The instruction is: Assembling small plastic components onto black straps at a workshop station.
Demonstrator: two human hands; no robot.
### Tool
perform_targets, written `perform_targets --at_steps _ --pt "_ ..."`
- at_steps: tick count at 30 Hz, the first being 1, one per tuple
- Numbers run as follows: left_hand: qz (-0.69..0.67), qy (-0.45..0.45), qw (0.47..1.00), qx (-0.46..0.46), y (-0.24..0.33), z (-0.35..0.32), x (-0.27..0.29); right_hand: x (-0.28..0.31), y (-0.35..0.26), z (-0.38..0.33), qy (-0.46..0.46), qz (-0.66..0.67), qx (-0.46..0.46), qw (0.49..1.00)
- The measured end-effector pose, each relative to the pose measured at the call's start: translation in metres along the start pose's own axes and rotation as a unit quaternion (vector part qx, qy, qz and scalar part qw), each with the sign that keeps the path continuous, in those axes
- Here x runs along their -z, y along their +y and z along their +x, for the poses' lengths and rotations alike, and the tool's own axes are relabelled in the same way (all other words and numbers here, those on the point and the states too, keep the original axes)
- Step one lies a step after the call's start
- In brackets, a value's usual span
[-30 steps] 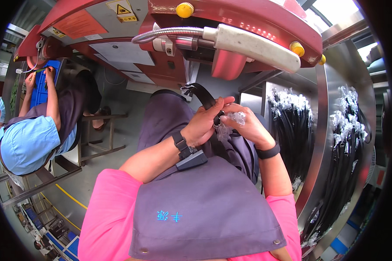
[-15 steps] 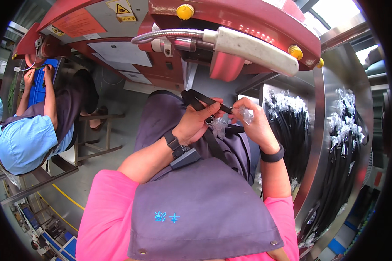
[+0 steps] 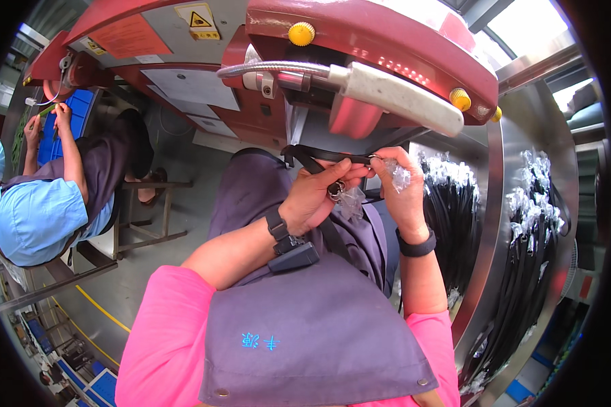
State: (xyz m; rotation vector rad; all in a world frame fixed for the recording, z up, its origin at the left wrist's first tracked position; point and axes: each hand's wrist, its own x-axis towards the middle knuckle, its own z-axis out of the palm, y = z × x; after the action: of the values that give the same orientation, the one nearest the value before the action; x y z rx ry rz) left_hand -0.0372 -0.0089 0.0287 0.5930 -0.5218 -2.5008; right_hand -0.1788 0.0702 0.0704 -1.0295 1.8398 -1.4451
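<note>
Fingers of the left hand (image 3: 311, 197) pinch the black strap (image 3: 332, 155); the right hand's (image 3: 406, 197) fingers grip it beside a clear wrapper (image 3: 401, 176), above the apron (image 3: 305, 305). Bundled straps (image 3: 450, 227) hang right, red machine (image 3: 387, 37) on the far side.

1 left hand (image 3: 312, 198), 1 right hand (image 3: 406, 207), 2 black wristbands (image 3: 417, 246), 2 plastic wraps (image 3: 351, 203), 3 yellow knobs (image 3: 301, 33), held black straps (image 3: 329, 155) unclear, 2 strap bundles (image 3: 451, 227) (too dense to count inside), 1 co-worker (image 3: 37, 220).

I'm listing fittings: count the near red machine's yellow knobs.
3: one yellow knob above the metal hose, another near the right end of the red machine, a third beyond; more may be hidden.
</note>
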Motion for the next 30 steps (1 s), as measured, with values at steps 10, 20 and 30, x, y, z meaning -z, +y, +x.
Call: perform_targets --at_steps 10,20,30 --pt "-0.083 0.020 0.996 0.010 -0.001 0.008 -0.011 -0.006 -0.002 0.015 0.020 0.070 -0.042 0.996" --pt "-0.106 0.047 0.993 0.006 -0.004 0.011 -0.010 -0.007 0.003 0.026 0.014 0.106 -0.061 0.992" --pt "-0.100 0.062 0.993 0.000 -0.004 0.011 -0.010 -0.008 -0.003 0.032 0.004 0.078 -0.098 0.992"
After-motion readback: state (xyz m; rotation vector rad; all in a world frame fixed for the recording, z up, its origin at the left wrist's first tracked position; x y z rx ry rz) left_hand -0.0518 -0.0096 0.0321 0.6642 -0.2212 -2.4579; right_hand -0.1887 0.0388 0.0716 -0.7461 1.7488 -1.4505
